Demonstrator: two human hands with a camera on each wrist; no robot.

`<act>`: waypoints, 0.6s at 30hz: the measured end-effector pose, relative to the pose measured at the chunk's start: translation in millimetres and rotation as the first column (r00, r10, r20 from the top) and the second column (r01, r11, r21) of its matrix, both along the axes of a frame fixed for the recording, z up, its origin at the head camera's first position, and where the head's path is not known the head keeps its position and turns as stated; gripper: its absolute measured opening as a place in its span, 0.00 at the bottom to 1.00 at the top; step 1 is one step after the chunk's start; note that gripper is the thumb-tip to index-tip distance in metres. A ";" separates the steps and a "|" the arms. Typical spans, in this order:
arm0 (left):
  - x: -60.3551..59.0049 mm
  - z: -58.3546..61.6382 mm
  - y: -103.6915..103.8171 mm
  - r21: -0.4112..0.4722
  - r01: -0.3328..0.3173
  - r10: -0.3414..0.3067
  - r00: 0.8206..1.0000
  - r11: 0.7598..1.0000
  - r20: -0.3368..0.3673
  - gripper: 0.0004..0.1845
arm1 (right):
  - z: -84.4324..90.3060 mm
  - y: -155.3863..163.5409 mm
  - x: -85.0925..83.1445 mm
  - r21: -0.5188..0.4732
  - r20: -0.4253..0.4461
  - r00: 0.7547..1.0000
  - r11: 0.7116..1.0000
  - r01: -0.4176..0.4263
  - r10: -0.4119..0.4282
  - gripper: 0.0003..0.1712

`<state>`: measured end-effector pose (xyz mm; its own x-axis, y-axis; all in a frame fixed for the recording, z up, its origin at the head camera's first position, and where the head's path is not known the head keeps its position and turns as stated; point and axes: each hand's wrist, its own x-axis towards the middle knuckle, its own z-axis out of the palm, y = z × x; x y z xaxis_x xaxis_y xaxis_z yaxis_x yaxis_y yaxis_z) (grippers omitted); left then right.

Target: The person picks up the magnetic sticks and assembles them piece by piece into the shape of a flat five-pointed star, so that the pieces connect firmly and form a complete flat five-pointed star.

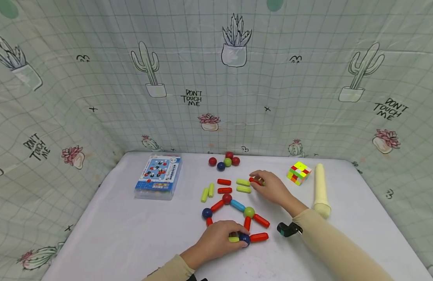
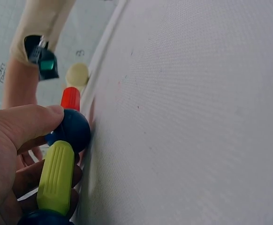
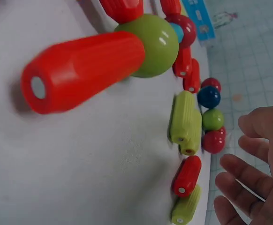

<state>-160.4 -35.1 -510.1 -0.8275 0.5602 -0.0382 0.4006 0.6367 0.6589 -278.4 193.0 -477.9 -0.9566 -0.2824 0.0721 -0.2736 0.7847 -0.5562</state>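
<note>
Pinching a blue ball [image 1: 244, 238] and the yellow-green stick [image 1: 233, 237] joined to it, my left hand [image 1: 216, 242] rests on the table [image 1: 114, 234] at the near edge of the figure; the wrist view shows thumb on ball and fingers [image 2: 42, 176] curled under the stick. Its long axis runs left to right, out from under my palm toward the ball, with a red stick [image 1: 259, 237] lying on beyond it. My right hand [image 1: 269, 187] is farther off, fingers loosely spread, tips over a loose red stick [image 1: 253, 180] just past them; whether they touch it I cannot tell.
</note>
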 end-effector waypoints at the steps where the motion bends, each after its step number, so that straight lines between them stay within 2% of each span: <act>1: 0.0 0.2 -0.3 -0.001 -0.001 0.001 1.000 1.000 0.000 0.14 | 0.2 -2.8 -5.3 0.005 0.005 1.000 1.000 -0.007 0.007 0.21; 5: -0.2 0.9 -1.1 -0.004 -0.007 0.007 1.000 1.000 0.007 0.14 | -1.7 -12.5 -26.5 0.014 0.028 1.000 1.000 -0.012 0.011 0.23; 9: -0.9 1.0 -1.3 -0.013 0.006 -0.006 1.000 1.000 -0.001 0.14 | -4.1 -20.4 -45.6 0.021 0.051 0.998 0.999 0.035 -0.036 0.25; 18: 0.1 0.9 -0.5 -0.019 0.005 -0.005 1.000 1.000 -0.013 0.14 | -10.7 -33.4 -77.4 0.029 0.051 0.996 0.997 0.075 -0.077 0.29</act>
